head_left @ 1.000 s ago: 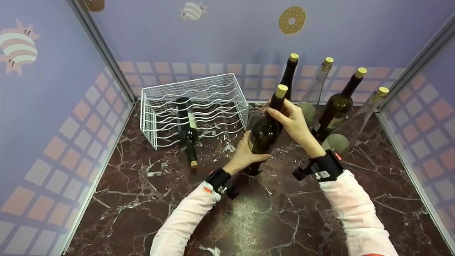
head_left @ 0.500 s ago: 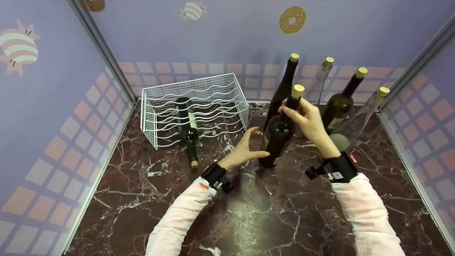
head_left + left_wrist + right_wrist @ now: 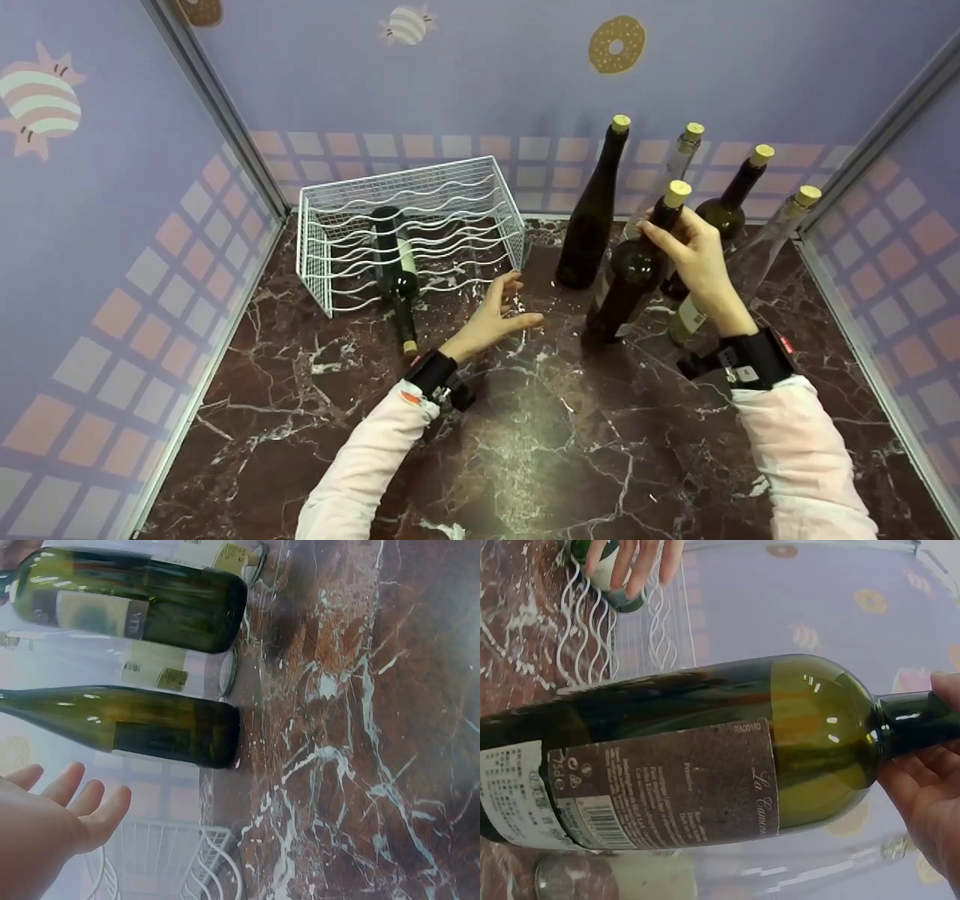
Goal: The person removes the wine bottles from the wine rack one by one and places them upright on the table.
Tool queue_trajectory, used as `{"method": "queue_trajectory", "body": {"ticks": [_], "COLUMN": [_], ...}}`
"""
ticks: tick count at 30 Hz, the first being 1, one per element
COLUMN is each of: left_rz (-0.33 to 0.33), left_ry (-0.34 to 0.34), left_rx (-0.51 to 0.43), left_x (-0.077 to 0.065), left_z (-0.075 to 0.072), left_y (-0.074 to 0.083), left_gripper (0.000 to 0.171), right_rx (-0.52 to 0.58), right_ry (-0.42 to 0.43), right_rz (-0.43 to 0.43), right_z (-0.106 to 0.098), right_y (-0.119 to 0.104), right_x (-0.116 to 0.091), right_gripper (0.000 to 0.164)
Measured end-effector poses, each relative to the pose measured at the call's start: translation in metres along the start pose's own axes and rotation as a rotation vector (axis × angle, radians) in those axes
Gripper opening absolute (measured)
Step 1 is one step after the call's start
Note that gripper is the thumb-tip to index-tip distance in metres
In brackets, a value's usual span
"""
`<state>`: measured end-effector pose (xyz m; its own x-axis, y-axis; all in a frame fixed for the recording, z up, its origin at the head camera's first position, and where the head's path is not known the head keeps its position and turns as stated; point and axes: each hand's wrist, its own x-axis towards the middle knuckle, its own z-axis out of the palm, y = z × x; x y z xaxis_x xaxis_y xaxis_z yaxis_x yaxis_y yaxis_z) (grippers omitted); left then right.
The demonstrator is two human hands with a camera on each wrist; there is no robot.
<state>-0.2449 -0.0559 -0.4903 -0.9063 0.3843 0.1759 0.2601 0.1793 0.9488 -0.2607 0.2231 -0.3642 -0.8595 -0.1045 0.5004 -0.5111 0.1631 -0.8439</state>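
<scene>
My right hand [image 3: 701, 259] grips a dark green corked wine bottle [image 3: 636, 271] by its neck. The bottle leans slightly, its base close over the marble surface. In the right wrist view its brown back label [image 3: 682, 791] and a white sticker [image 3: 517, 791] show. My left hand [image 3: 489, 321] holds nothing; its fingers are spread and relaxed, between the bottle and a white wire wine rack [image 3: 506, 225]. Another dark wine bottle [image 3: 405, 282] lies in the rack, its corked neck poking out toward me. A slender dark bottle [image 3: 589, 229] stands behind the gripped one.
To the right stand a clear corked bottle [image 3: 679, 161], a dark green bottle [image 3: 721, 217] and another clear bottle [image 3: 772, 232], partly hidden by my right hand. Patterned walls [image 3: 480, 75] close in the back and both sides of the dark marble surface [image 3: 570, 465].
My right hand has carried the wine bottle rightward, away from the rack. My left hand has let go of that bottle and drawn back to the left.
</scene>
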Motion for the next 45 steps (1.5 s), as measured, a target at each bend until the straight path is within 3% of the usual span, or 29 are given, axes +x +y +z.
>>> {"method": "queue_trajectory", "body": {"ticks": [3,7,15,18,22,28,31,39,45], "left_rz": [-0.005,-0.027,-0.013,-0.024,-0.03,-0.061,-0.071,-0.058,-0.072], "left_ry": [0.006,0.004,-0.023,-0.016,-0.018,-0.004,0.01,0.033,0.022], "left_rx": [0.004,0.011,0.0,-0.002,-0.017,-0.038,-0.035,-0.04,-0.013], "left_x": [-0.002,-0.003,-0.015,-0.017,-0.016,-0.009,-0.008,-0.009,-0.009], "left_z": [-0.002,-0.003,-0.009,-0.009,-0.009,-0.007,-0.006,-0.006,-0.006], "left_y": [-0.003,-0.008,0.023,0.024,0.021,-0.006,-0.015,-0.019,-0.01], "left_gripper": [0.091,0.082,0.072,0.073,0.065,0.056,0.056,0.056,0.055], "right_rx": [0.002,0.002,-0.029,-0.028,-0.002,0.063,0.041,-0.064,0.012], "right_ry": [0.007,0.02,0.057,0.063,0.07,0.075,0.081,0.1,0.092], "right_rz": [-0.021,-0.05,-0.012,-0.001,0.009,0.027,0.029,0.025,0.036], "right_z": [-0.007,-0.015,-0.028,-0.031,-0.034,-0.038,-0.039,-0.038,-0.039], "right_y": [0.007,0.014,0.022,0.025,0.028,0.033,0.034,0.036,0.038], "right_x": [-0.001,0.0,-0.003,-0.004,-0.004,-0.005,-0.005,-0.004,-0.003], "right_gripper": [0.017,0.015,0.022,0.021,0.019,0.021,0.021,0.021,0.022]}}
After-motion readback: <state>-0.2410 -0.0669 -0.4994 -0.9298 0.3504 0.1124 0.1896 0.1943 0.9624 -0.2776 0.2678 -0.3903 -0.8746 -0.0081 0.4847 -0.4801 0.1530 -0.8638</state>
